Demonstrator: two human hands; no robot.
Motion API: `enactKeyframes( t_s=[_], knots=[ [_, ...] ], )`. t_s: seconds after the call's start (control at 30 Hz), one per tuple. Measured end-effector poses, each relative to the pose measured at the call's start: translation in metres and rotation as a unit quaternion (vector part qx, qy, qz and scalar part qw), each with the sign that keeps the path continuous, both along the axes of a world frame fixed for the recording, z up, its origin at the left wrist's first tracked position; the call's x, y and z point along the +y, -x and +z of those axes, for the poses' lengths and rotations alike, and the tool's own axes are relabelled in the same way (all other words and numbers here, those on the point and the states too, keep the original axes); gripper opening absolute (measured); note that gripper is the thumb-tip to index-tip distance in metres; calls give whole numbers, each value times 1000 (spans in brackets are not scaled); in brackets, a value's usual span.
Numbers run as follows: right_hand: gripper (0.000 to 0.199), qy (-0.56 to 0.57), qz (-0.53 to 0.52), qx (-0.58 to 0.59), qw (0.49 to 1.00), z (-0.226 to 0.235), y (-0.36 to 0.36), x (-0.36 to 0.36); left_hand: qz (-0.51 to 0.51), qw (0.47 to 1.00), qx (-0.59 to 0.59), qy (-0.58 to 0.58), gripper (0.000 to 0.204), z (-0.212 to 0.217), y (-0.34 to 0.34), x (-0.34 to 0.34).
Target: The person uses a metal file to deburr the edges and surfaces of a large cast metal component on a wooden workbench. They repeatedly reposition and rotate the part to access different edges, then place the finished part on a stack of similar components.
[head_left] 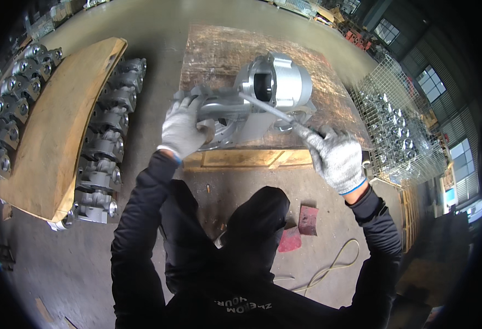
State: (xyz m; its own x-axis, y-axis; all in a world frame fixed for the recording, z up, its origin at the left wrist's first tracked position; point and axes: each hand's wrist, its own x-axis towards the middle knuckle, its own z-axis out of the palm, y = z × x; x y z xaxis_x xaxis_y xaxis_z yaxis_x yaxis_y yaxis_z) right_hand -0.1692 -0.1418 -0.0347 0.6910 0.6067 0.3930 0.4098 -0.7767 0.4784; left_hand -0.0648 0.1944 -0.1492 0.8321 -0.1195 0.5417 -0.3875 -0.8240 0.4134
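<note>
Right gloved hand [337, 156] is clenched around a slim grey bar-shaped tool [268, 108], tip contact unclear, while the left gloved hand [183, 129] grasps the left end of a blurred, flanged metal casting [224, 108] on the wooden board [328, 60], beside a cylindrical housing [294, 82]; whether these two are joined cannot be told. Judged risk: uneven pressure could skid the tool toward the left fingers, or a slack left hold could let the casting rock. Materials noted: knit gloves, matt grey metal with rounded walls and a dark opening, scuffed brown wood
</note>
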Motion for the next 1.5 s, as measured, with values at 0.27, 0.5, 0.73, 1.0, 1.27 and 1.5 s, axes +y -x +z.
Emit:
enactKeyframes(
  t_s=[0.27, 0.5, 0.73, 1.0, 1.27, 1.5],
  knots=[
    [64, -7, 24, -44, 999, -27, -24, 5, -186, 972, -55, 131, 48, 117, -32, -81],
    [72, -23, 29, -50, 998, -38, -20, -15, -238, 919, 70, 308, 29, 112, -73, -95],
    [70, 0, -72, 17, 997, -22, -9, -4, -213, 953, 48, 210, 28, 118, -72, -85],
    [64, -120, 33, -40, 991, -34, -13, 3, -176, 979, -28, 103, 29, 128, -62, -86],
    [67, -95, 10, -98, 991, -39, -12, 4, -186, 978, -35, 91, 29, 137, -59, -87],
    [71, -82, -9, -48, 995, -53, -16, 11, -155, 985, -60, 54, 30, 138, -61, -90]
  ],
)
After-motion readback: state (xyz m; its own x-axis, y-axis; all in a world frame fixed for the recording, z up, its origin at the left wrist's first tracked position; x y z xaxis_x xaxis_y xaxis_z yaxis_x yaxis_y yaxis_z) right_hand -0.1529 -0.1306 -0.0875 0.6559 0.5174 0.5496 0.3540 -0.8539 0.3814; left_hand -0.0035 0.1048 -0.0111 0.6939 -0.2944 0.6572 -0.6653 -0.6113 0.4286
